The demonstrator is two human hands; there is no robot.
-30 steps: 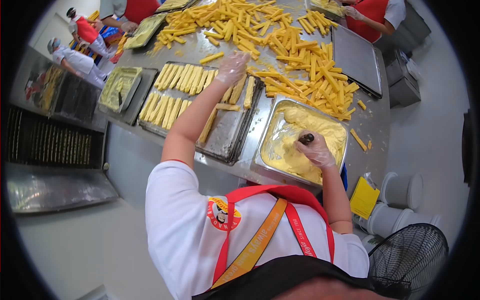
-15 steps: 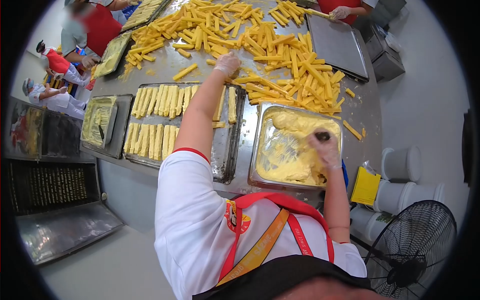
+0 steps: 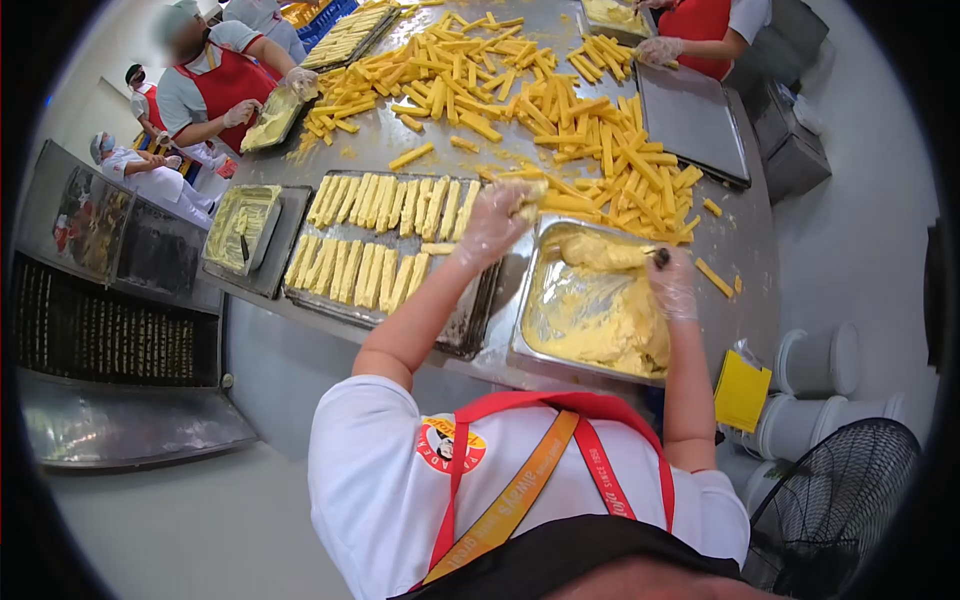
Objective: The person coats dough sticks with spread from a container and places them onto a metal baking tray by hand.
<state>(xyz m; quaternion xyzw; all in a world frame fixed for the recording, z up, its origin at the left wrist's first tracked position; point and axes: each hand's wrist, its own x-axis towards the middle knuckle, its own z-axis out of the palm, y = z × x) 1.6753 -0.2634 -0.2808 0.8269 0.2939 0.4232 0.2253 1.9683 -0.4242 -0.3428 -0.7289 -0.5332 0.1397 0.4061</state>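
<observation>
My left hand point(image 3: 497, 222), in a clear glove, is closed around a yellow stick point(image 3: 532, 203) near the top left corner of the metal tub. Dark-handled, the tool point(image 3: 661, 259) is gripped in my gloved right hand point(image 3: 674, 286) at the tub's right side. Pale yellow cream point(image 3: 610, 310) is spread inside the metal tub point(image 3: 530, 335); the tool's blade is hard to make out. To the left, the dark baking tray point(image 3: 465, 325) bears two rows of coated sticks point(image 3: 375, 205), with one stick lying crosswise. Behind the tub is a heap of yellow sticks point(image 3: 600, 140).
A smaller tray of cream point(image 3: 243, 228) sits at the table's left. A flat dark tray point(image 3: 695, 120) lies at the right. One co-worker point(image 3: 225, 85) stands at the far left, another point(image 3: 700, 35) at the far right. A black fan point(image 3: 840, 495) is near my right side.
My left hand has moved from the heap toward the tub and now holds a stick. My right hand has shifted up toward the tub's upper right edge with the tool.
</observation>
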